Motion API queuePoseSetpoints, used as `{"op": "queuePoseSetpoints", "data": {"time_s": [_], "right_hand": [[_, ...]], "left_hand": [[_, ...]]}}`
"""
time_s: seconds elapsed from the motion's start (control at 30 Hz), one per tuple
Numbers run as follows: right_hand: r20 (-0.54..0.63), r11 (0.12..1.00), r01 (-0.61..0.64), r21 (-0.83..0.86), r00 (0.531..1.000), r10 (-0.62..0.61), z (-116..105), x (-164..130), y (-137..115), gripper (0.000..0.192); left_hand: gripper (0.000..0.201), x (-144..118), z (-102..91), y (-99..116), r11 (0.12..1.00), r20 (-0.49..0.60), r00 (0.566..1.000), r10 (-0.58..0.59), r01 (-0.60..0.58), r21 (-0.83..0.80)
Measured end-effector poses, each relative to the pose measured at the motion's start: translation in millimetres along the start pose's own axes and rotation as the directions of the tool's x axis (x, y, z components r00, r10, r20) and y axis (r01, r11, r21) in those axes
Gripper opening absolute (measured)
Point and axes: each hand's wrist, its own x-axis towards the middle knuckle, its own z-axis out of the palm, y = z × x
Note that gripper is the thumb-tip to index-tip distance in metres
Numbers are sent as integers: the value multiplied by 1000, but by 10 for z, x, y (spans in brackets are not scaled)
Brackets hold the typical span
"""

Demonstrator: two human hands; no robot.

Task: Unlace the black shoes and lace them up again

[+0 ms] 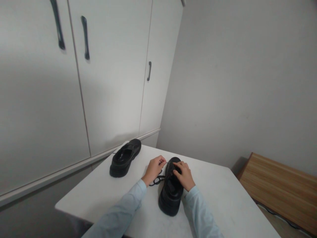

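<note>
Two black chunky-soled shoes stand on a white table (223, 198). The near shoe (170, 195) points away from me, between my hands. My left hand (154, 168) pinches its black lace (157, 180) to the shoe's left, and the loose lace loops on the table below that hand. My right hand (183, 176) rests on top of the shoe near the eyelets, fingers curled on the lace there. The second shoe (125, 158) sits apart at the table's far left corner, untouched. Both my arms wear light blue sleeves.
White cabinet doors (111, 76) with dark handles rise behind and left of the table. A plain grey wall stands to the right. A wooden bench or low tabletop (279, 188) lies at the right, beyond the table's edge.
</note>
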Motion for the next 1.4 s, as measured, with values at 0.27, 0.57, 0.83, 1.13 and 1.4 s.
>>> {"op": "queuePoseSetpoints", "data": {"time_s": [0.27,0.57,0.83,1.13,1.4], "right_hand": [[1,1000,18,18,1000,-18,9,5,27,36],[33,999,45,29,998,-46,-28,-8,-1,38],[17,999,27,-20,999,-27,-30,-19,-36,32],[-2,999,29,-17,1000,-29,-16,-4,-31,33],[-34,988,-40,-151,999,35,8,-3,-85,33]], "left_hand": [[11,17,102,-61,981,1,999,43,-42,188],[12,17,132,-87,977,34,998,45,-52,208],[10,48,81,-111,990,-27,999,41,-37,137],[10,36,199,-141,994,17,999,27,-29,108],[13,66,251,-214,1000,-49,999,1,0,24]]}}
